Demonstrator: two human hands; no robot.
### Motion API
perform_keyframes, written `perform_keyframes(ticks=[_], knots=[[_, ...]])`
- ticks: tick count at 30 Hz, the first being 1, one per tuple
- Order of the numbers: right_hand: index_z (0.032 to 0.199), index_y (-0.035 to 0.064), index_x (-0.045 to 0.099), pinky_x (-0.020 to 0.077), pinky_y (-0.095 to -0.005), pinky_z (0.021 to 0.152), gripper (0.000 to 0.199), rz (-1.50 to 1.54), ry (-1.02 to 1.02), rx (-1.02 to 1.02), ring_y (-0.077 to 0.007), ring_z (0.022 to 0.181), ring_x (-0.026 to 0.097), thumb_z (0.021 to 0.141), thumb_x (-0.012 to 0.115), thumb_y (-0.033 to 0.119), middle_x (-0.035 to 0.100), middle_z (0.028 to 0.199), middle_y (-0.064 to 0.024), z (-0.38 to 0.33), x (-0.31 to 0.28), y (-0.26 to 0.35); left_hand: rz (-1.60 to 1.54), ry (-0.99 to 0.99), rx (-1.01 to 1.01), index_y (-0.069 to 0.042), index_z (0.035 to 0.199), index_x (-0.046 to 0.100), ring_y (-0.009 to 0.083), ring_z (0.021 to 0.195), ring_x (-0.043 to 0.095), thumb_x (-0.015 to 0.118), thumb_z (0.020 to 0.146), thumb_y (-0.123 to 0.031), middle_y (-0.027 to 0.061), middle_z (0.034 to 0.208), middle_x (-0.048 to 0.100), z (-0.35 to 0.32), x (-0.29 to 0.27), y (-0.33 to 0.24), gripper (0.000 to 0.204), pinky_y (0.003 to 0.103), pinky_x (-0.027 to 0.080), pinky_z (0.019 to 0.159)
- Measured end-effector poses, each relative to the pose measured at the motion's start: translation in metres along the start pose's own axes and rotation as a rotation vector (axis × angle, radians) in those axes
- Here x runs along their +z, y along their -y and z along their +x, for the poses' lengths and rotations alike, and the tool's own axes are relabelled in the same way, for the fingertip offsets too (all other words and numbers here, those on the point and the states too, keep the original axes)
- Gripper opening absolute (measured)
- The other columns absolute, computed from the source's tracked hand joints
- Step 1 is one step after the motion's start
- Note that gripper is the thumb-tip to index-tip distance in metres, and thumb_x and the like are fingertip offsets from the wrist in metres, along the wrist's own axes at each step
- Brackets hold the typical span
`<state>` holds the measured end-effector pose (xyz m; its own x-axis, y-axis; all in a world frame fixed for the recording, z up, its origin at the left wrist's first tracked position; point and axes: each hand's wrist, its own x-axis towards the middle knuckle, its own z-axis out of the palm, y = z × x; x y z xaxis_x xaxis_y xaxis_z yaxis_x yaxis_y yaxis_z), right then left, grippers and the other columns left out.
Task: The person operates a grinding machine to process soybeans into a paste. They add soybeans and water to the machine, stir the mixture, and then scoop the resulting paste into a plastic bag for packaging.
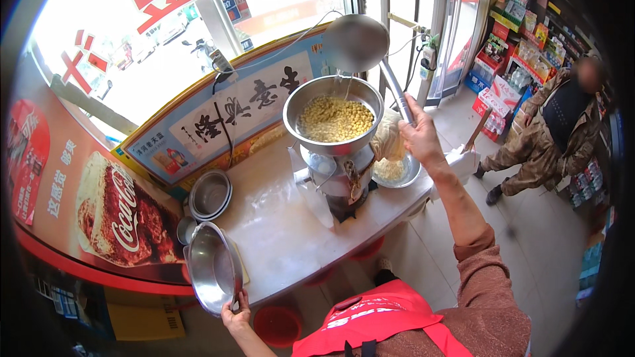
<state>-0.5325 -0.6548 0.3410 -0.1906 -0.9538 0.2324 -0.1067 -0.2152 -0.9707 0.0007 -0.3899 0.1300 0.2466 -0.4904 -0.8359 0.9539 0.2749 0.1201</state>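
Shop windows curve around the corner where I stand, with red paper characters stuck on the glass and a long banner with brushed black writing running under the sill. Below it sits a pale table [278,231], bare in the middle.

My right hand [418,133] is raised above the far end of the table, its grip closed around the metal handle of a large steel ladle [355,43]. The ladle's bowl is tipped, hanging just above the wide steel hopper [333,116], and thin streams of water fall from its edge into the hopper. The hopper is filled with pale yellow soaked beans [334,120] and sits on top of a steel grinding machine [337,178] standing on the table. Beside the machine, under my right wrist, a shallow steel bowl [395,172] holds more of the beans, with a cloth bag [387,137] draped above it.

My left hand [236,317] is low at the near edge of the table, fingers curled over the rim of a big steel basin [210,268] that I hold tilted up on its side. Further back along the table lies a stack of smaller steel basins [210,193]. A red plastic bucket [278,325] stands on the floor under the table.

Off to the right, another person in camouflage clothing [549,139] stands on the tiled floor near shelves of packaged goods [512,46].
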Motion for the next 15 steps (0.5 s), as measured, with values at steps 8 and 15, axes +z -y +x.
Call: perform_keyframes(ticks=[8,15], knots=[[0.146,0.0016,0.032,0.0375,-0.0192,0.059,0.062,-0.206,0.031,-0.061,-0.0040,0.071,0.048,0.087,0.052,-0.002,0.057,0.106,-0.0040,-0.046,-0.047,0.014,-0.001,-0.036,-0.006,0.004,0.122,0.053,0.0488,0.115,0.048,0.050,0.077,-0.008,0.0246,0.123,0.051,0.000,0.011,0.009,0.047,0.045,0.061,0.081],[0.142,0.0084,0.042,0.0467,-0.0260,0.084,0.058,-0.392,0.030,-0.213,-0.0113,0.089,0.060,0.086,0.054,0.003,0.063,0.118,-0.0175,-0.061,-0.044,0.016,0.023,-0.027,-0.074,0.001,0.122,0.055,0.0499,0.113,0.049,0.052,0.076,-0.004,0.0226,0.122,0.053,0.004,0.026,0.020,0.046,0.047,0.061,0.081]])
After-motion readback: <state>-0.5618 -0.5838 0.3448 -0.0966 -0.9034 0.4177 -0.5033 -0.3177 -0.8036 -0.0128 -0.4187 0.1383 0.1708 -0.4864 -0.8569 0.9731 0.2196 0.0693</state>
